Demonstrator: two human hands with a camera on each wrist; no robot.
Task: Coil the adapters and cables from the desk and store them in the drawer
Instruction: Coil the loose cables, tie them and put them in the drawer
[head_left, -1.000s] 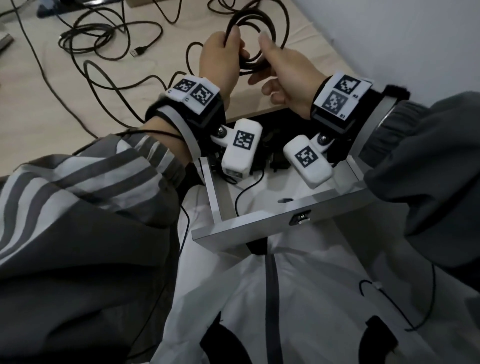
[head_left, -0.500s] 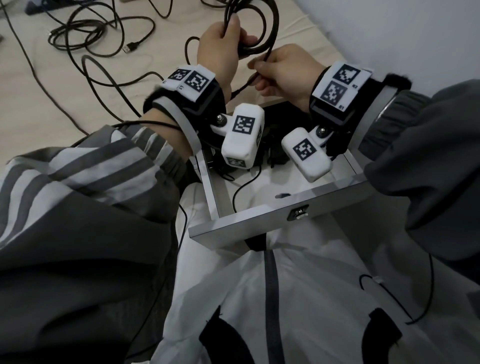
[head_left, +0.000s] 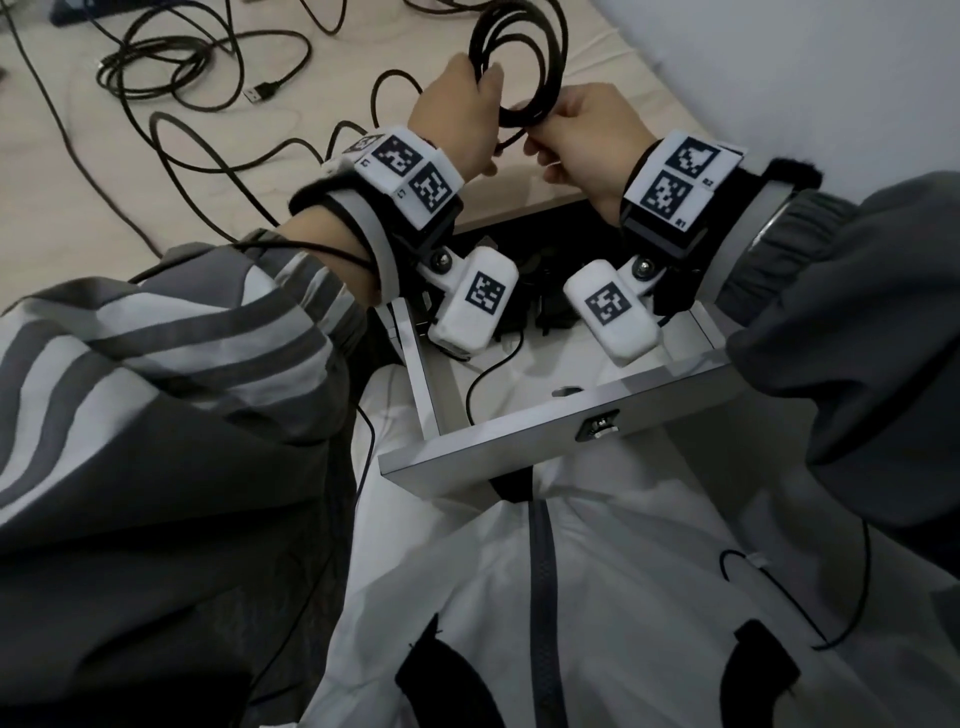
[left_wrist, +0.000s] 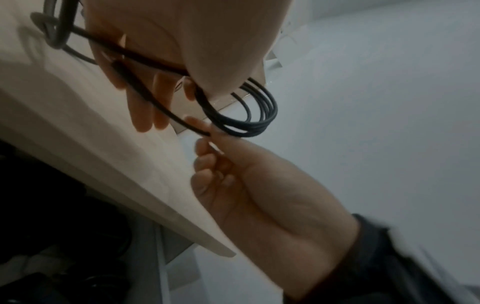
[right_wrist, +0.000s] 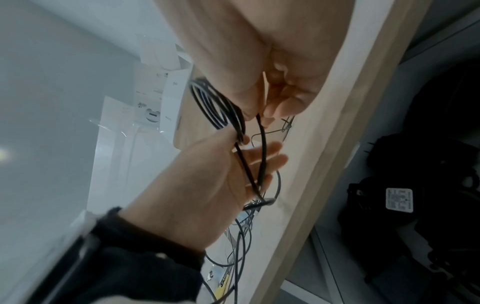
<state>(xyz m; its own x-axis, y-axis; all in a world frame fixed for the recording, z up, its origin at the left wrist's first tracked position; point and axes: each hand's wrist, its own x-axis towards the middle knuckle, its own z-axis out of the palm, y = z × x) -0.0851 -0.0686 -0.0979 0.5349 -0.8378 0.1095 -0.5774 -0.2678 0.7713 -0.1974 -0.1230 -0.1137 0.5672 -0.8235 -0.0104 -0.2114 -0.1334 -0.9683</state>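
Cable coil (head_left: 519, 57) held above desk (head_left: 62, 218) strewn with loose cables (head_left: 197, 67).

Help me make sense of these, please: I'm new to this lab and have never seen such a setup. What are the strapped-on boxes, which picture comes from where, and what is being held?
No machine here: a person works with bare hands. The boxes with black-and-white patterns are strapped to the wrists, where the wrist cameras sit. The wide picture comes from a camera on the head, looking down; the other two look along each hand from the wrists. The left hand holds a coiled black cable in its grip, above the wooden desk. The right hand pinches a strand of that cable. More loose cables lie on the desk. Below, an open drawer already holds dark items, seemingly adapters.
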